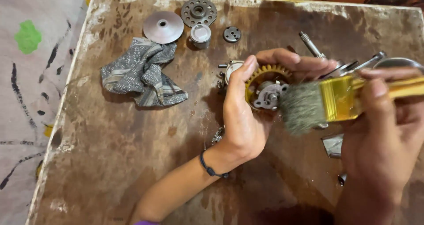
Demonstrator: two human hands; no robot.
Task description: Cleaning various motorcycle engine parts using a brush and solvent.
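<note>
A yellow gear with a grey metal part is gripped by the left hand near the table's right middle. A paintbrush is clasped in the right hand, bristles beside the gear. A grey rag, metal disc and dark gear lie toward the far edge.

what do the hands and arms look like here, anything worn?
Both hands are bare, no gloves. The left hand has a thin dark cord bracelet around the wrist, and a sliver of purple sleeve shows at the bottom edge of the frame. The right hand shows no rings, watch or sleeve in view.
</note>
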